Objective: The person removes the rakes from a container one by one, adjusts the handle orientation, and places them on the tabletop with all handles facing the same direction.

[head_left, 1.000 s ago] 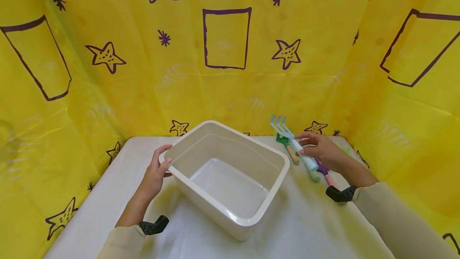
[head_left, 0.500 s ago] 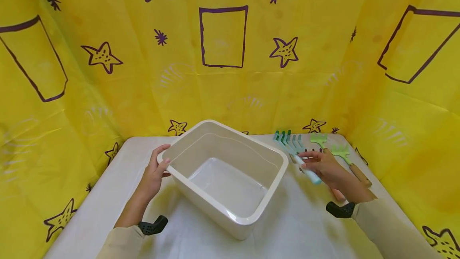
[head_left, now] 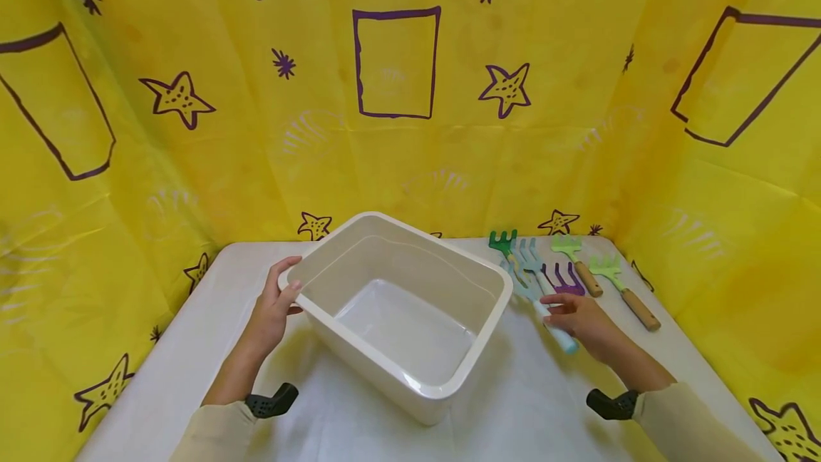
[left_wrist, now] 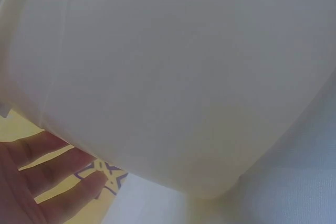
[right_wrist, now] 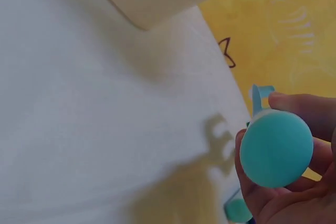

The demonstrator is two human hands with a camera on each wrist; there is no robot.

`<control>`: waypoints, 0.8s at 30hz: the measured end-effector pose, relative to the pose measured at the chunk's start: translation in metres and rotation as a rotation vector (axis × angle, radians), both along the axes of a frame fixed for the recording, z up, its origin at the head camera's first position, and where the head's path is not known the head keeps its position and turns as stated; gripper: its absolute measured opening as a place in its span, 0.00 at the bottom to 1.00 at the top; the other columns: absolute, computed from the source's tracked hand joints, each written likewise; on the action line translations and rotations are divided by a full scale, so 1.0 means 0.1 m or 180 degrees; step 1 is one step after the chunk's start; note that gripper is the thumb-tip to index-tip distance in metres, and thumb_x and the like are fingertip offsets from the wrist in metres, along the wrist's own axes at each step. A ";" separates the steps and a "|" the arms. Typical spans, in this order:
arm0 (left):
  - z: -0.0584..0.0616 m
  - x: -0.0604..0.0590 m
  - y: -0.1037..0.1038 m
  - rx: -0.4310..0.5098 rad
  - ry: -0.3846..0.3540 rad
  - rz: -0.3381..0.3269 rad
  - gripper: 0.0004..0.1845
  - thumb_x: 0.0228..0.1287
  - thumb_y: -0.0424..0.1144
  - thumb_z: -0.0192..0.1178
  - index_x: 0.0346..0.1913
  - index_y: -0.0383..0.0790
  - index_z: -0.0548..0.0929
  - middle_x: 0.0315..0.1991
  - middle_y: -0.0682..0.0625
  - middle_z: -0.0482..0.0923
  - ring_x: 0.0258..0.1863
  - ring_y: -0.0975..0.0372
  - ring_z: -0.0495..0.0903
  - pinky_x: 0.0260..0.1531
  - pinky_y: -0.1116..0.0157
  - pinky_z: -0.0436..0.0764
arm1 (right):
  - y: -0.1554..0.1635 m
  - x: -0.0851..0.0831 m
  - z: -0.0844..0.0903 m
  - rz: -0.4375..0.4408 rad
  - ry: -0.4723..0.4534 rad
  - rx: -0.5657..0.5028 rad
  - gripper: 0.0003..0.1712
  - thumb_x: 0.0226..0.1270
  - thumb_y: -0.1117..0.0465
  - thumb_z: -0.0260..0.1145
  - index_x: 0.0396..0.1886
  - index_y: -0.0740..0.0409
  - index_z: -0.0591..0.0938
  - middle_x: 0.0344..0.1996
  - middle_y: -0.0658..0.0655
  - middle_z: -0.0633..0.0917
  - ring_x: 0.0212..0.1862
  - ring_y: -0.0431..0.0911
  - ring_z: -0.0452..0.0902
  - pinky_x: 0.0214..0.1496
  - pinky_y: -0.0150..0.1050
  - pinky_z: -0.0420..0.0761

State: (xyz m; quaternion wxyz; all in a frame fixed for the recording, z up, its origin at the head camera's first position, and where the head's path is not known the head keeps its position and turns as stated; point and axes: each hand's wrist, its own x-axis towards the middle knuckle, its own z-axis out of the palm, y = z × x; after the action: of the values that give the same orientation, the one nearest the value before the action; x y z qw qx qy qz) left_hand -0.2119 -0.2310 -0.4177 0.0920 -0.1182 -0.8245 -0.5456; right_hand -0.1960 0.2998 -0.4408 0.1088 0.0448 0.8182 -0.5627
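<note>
My left hand (head_left: 272, 312) grips the left corner of a beige plastic tub (head_left: 372, 355). In the left wrist view, fingers (left_wrist: 65, 169) lie against the tub's outer wall (left_wrist: 157, 77). The tub stands turned at an angle, nothing in it. To its right, my right hand (head_left: 584, 323) pinches the handle of a light blue toy hand rake (head_left: 556, 330), tines pointing away. Seen end-on in the right wrist view, the rake's round turquoise handle end (right_wrist: 276, 148) sits between thumb and fingers. Its tines overlap the other rakes in the head view.
Behind my right hand lie a dark green rake (head_left: 503, 242), another light blue rake (head_left: 531, 257), a purple rake (head_left: 567, 285) and two lime rakes (head_left: 606, 267) with wooden handles. A yellow printed cloth (head_left: 398, 162) hangs around the white table (head_left: 240, 269).
My right hand has lowered the light blue rake and brought it nearer me. More of the rakes behind it now show. The left hand and tub stay in place.
</note>
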 end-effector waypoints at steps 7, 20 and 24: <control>-0.02 -0.01 -0.01 -0.0017 0.0033 -0.0006 0.25 0.78 0.47 0.41 0.72 0.48 0.54 0.62 0.36 0.67 0.51 0.42 0.74 0.47 0.42 0.77 | 0.00 0.18 -0.03 -0.0135 -0.0040 0.0371 0.24 0.63 0.68 0.68 0.59 0.67 0.76 0.47 0.64 0.79 0.43 0.51 0.76 0.44 0.39 0.82; -0.02 -0.01 -0.01 -0.0065 -0.0010 0.0003 0.25 0.78 0.48 0.41 0.72 0.48 0.54 0.63 0.36 0.66 0.51 0.42 0.74 0.47 0.44 0.77 | -0.25 0.36 -0.24 -0.0283 0.0155 0.1115 0.22 0.56 0.66 0.73 0.51 0.62 0.80 0.34 0.55 0.80 0.36 0.49 0.73 0.35 0.38 0.78; -0.01 -0.02 -0.01 -0.0058 0.0001 0.0002 0.25 0.78 0.48 0.41 0.72 0.49 0.54 0.63 0.36 0.67 0.51 0.43 0.74 0.47 0.42 0.77 | -0.30 0.35 -0.28 -0.0260 0.0212 0.1268 0.22 0.57 0.65 0.73 0.52 0.61 0.79 0.32 0.55 0.78 0.34 0.49 0.71 0.33 0.38 0.77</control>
State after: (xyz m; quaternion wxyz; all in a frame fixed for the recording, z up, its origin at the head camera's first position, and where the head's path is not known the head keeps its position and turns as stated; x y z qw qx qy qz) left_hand -0.2139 -0.2323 -0.4187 0.0913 -0.1188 -0.8295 -0.5381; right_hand -0.1608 0.2695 -0.4685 0.0478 0.0800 0.9140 -0.3948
